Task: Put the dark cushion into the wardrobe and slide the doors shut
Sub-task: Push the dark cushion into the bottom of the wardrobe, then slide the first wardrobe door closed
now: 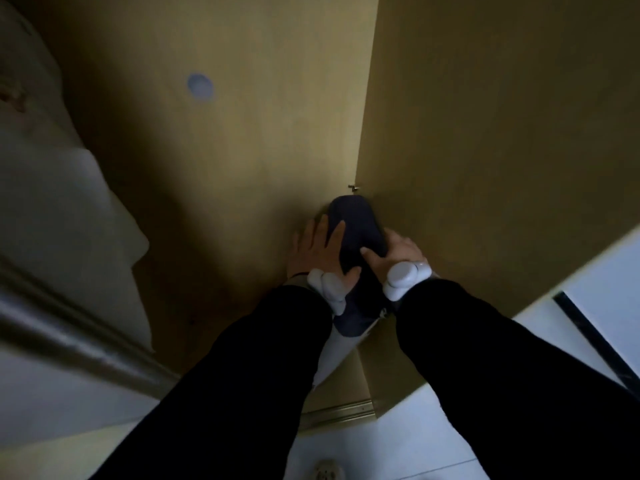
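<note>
**Both hands on dark cushion (356,230), inside wardrobe (242,150)**

Cushion stands on edge in the corner where the back meets the side panel (485,168). Left hand (320,252): fingers (337,232) straight and spread, pressing flat on its left face. Right hand (394,254): fingers curled over the right edge, gripping, thumb on the face.

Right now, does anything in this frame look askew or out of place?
The dark cushion stands on edge, jammed into a corner of the wardrobe, between the left hand and right hand. A pale round patch marks its back panel. No damage shows.
</note>
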Demonstrator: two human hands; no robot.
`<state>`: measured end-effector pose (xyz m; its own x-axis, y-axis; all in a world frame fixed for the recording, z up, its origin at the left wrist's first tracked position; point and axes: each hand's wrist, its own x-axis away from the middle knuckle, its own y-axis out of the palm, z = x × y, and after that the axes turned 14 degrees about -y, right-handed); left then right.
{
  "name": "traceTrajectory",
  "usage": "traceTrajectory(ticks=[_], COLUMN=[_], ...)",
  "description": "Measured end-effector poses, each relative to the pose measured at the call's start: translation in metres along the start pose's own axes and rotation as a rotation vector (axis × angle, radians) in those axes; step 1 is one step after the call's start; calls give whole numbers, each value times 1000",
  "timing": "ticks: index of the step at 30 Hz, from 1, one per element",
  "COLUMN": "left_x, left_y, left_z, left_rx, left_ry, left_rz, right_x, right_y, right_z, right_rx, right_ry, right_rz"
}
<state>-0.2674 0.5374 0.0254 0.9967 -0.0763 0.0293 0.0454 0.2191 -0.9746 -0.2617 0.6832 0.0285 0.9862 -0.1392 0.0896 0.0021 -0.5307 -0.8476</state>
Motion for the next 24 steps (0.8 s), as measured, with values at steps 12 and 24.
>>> traceTrajectory(ticks=[12,24], left_x=[121,198], left_y=[-114,-283], left_z=[-13,-95], left_rx=[51,-34], left_ry=[57,-60], left_rz=[401,1010], right_x=[127,194], right_y=[-63,-94], right_z=[-89,-236], right_rx=[-9,-217], right_ry=[-362,-691], right_rz=[294,310])
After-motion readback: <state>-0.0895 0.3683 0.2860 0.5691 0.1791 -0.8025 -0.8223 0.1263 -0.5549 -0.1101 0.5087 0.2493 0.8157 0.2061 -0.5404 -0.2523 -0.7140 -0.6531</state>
